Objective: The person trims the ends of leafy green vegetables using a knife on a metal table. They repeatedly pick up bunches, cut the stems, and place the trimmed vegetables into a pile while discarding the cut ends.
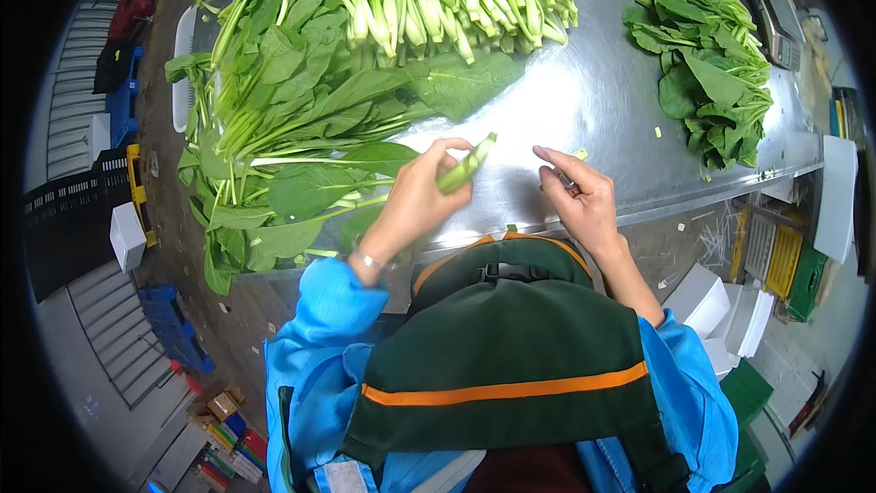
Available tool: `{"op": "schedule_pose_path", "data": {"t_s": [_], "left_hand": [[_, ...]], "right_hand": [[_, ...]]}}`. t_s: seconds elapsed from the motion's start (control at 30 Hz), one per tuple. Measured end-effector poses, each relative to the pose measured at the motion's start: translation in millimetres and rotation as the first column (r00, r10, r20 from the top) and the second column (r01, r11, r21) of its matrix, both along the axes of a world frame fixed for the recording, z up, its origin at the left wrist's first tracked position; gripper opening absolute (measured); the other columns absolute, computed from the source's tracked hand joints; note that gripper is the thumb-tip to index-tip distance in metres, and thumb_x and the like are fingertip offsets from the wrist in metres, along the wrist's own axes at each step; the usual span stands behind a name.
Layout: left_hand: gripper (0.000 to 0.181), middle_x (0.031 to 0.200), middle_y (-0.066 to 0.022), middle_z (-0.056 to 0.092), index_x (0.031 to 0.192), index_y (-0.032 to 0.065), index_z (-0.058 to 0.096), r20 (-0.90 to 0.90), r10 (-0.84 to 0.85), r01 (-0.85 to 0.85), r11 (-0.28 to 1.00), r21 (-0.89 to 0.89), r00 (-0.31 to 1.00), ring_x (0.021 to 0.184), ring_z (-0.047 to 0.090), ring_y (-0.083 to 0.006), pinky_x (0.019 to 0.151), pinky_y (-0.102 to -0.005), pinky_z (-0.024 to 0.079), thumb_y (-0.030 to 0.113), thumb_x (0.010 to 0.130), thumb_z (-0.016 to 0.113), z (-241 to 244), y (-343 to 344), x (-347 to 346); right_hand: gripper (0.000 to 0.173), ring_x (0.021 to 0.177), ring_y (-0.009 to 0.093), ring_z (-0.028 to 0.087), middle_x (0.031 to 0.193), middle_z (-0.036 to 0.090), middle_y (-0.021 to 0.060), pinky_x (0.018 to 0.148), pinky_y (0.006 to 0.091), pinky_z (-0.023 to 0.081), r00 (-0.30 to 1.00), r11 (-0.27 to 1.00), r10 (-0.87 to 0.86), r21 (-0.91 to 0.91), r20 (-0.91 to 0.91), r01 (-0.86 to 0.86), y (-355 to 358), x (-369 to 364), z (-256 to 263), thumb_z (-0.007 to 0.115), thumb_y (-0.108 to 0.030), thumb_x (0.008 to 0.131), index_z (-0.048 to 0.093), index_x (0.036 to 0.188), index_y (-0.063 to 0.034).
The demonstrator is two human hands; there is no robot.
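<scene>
My left hand (428,192) holds a short, thick green vegetable stalk (468,163) between thumb and fingers, above the steel table (602,171). To its right, my right hand (575,185) is bent, thumb and fingers close together, with a small dark object (571,188) partly hidden inside it; what it is cannot be told. A pale cut piece (581,154) shows beside its fingers. Left of my left hand lie loose leafy greens (301,188). Beyond the hands, a big heap of leafy greens (417,7) has its pale stalk ends facing me.
Another row of leafy greens (718,75) lies on the right of the table, beside a weighing scale (773,17). A white tray (183,72) is at the left edge. White boxes (698,301) and a yellow crate (782,262) stand below the table's right side.
</scene>
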State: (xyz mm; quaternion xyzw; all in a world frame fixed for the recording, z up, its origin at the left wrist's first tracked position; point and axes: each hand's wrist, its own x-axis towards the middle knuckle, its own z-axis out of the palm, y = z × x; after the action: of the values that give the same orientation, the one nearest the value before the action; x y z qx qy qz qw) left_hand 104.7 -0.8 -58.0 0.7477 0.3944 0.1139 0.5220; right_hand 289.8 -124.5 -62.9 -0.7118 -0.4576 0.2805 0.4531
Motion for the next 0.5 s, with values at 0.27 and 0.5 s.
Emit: {"op": "schedule_pose_path", "data": {"t_s": [0.27,0.5], "left_hand": [[0.038,0.081,0.0031,0.055,0.106,0.0009,0.058,0.217,-0.045,0.122,0.927,-0.355,0.975,0.073,0.048,-0.0051,0.067,-0.0223,0.042,0.001,0.069,0.067,53.9,-6.4,-14.2],[0.052,0.078,0.0039,0.051,0.118,0.0041,0.056,0.172,-0.044,0.106,0.924,-0.368,0.984,0.07,0.045,-0.0049,0.064,-0.0205,0.039,-0.003,0.068,0.068,54.8,2.3,-28.3]], "right_hand": [[0.045,0.064,0.023,0.06,0.075,0.063,0.0082,0.057,0.0316,0.048,0.889,0.947,0.285,0.036,0.357,-0.318,28.8,1.6,43.0,0.063,-0.001,0.067,0.062,0.11,-0.0111],[0.027,0.059,0.014,0.06,0.089,0.066,0.0087,0.055,0.0285,0.046,0.95,0.894,0.312,-0.336,-0.012,-0.298,8.5,34.9,13.8,0.062,-0.011,0.079,0.06,0.105,-0.0046]]}}
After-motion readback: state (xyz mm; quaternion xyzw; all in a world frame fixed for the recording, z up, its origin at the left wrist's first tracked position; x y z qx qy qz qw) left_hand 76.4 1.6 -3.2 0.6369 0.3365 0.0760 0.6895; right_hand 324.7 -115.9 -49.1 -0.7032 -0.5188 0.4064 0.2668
